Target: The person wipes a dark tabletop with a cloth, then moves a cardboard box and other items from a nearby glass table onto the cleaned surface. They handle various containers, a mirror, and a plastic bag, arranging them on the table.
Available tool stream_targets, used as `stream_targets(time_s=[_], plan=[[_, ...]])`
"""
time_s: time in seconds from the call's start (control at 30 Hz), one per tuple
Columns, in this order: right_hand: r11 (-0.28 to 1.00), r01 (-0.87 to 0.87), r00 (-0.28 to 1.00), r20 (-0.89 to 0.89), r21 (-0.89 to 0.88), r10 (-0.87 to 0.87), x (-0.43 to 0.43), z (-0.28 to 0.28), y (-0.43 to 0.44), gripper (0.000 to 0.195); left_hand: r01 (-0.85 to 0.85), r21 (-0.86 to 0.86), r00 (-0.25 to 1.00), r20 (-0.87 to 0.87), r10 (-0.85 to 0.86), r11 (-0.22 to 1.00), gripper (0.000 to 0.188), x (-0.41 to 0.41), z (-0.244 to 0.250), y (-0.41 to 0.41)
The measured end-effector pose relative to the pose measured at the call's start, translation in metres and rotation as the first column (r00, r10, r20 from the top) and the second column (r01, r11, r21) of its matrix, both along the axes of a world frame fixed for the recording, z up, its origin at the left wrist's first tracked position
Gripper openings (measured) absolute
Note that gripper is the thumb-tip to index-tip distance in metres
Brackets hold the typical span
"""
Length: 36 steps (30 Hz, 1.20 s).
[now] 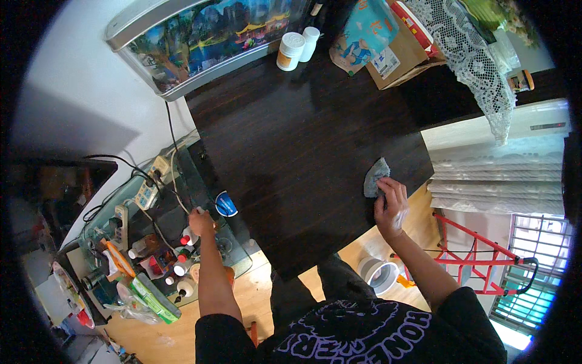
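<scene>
My right hand (392,204) holds a grey cloth (376,178) by its edge, low over or on the right part of the dark wooden tabletop (291,150); whether the cloth touches the wood I cannot tell. My left hand (201,221) is at the left, over a glass shelf crowded with bottles. Its fingers are curled around a small pale thing, perhaps a plug or cable end, from which a pale cable (175,182) runs up. Just right of that hand, a blue and white round label or lid (226,204) lies by the tabletop's left edge.
White bottles (290,51), a blue pouch (363,36) and a cardboard box (400,59) stand along the back, near a framed landscape picture (213,41). Power strips (146,194) lie at left. A white bucket (378,274) and a red metal frame (477,261) stand at lower right.
</scene>
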State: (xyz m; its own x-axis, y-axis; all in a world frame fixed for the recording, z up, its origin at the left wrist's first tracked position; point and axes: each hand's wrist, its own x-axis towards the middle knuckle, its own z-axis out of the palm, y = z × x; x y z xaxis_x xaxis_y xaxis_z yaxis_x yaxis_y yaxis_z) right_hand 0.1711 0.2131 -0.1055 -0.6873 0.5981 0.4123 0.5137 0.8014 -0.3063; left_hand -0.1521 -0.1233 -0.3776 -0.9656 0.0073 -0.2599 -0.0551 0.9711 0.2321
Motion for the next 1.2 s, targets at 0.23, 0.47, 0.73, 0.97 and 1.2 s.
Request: stream_targets(time_s=[0.23,0.47,0.73,0.97,1.2], plan=[[0.999,0.042,0.999,-0.023,0.007,-0.041,0.005,-0.002,0.0,0.039,0.337,0.57,0.821,-0.567,0.062,0.749,0.02,0.028,0.221,0.054],[0.999,0.043,0.997,-0.064,-0.015,-0.044,0.006,-0.005,0.002,0.038,0.633,0.686,0.765,-0.626,-0.154,0.358,0.027,0.058,0.342,0.202],[0.996,0.039,0.992,-0.121,-0.075,-0.047,0.003,0.0,0.001,0.034,0.731,0.613,0.682,-0.67,-0.294,0.299,0.028,0.046,0.315,0.384],[0.995,-0.001,0.992,-0.129,-0.095,-0.011,0.002,0.002,0.002,0.035,0.755,0.532,0.63,-0.75,-0.199,0.384,0.028,0.031,0.299,0.433],[0.998,-0.038,0.996,-0.087,-0.052,0.033,0.009,-0.009,0.002,0.037,0.7,0.577,0.675,-0.728,-0.125,0.421,0.045,0.033,0.293,0.446]])
